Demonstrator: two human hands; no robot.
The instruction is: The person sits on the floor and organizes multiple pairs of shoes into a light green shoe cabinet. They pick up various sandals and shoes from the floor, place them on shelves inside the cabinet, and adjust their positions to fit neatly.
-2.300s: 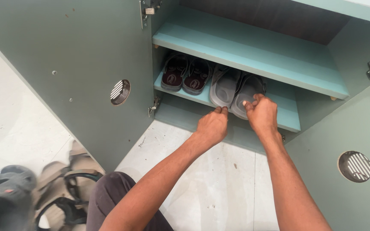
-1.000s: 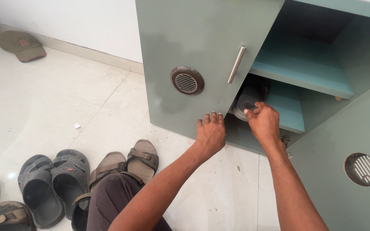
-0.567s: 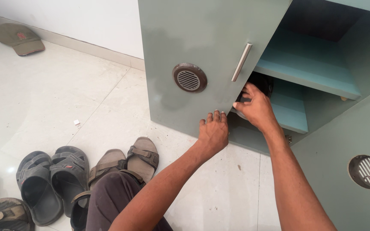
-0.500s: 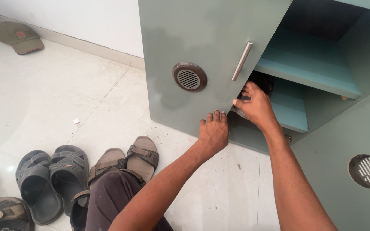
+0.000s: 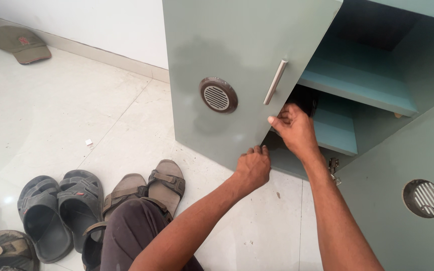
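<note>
Cabinet (image 5: 377, 30) of smooth grey-green board stands open, with teal shelves (image 5: 357, 80) inside. Its left door (image 5: 237, 55), flat, stiff and probably light on its hinges, carries a round slatted vent (image 5: 218, 95) and a slim metal bar handle (image 5: 275, 82), the natural place to grip. Left hand (image 5: 253, 165) curls its fingertips on that door's bottom edge. Right hand (image 5: 295, 129) closes around the door's free edge, below the handle. Beside the cabinet, rubbery grey sandals (image 5: 59, 208) and strapped brown sandals (image 5: 149, 185) lie on the glossy tile floor (image 5: 66, 110).
</note>
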